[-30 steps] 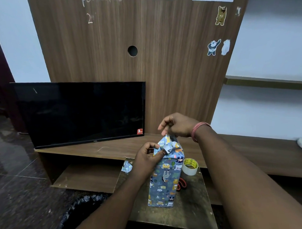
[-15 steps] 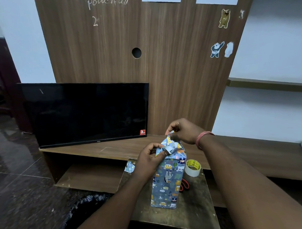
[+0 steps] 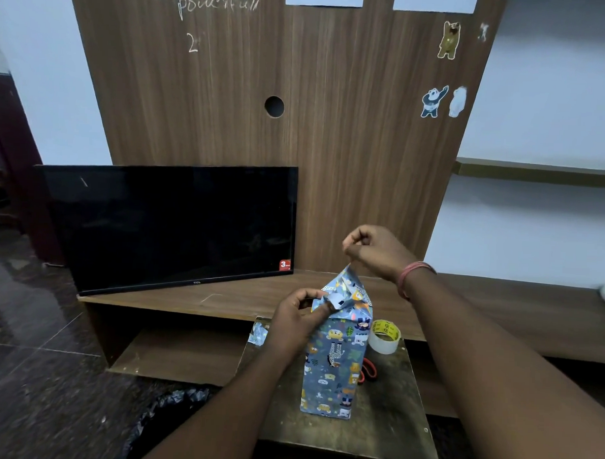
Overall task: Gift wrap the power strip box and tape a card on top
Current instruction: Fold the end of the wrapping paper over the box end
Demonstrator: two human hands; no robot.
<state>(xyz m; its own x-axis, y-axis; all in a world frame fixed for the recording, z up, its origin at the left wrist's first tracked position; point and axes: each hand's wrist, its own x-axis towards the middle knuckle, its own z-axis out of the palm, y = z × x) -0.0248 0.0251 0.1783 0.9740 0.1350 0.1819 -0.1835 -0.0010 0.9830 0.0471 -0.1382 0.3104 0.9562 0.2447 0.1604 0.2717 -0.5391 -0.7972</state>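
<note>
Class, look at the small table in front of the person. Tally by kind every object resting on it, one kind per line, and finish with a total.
Wrapped box, standing upright, paper at its top held by both hands: 1
Tape roll: 1
Red-handled tool, probably scissors, mostly hidden behind the box: 1
Scrap of wrapping paper at the table's far left corner: 1
Total: 4

wood back panel (image 3: 332, 127): chalk "powerfull" + "2" below it, top left | TV (image 3: 171, 224): red corner sticker w/ "3", rest too small; bezel logo unreadable | tape roll (image 3: 385, 336): yellow print, illegible
</note>
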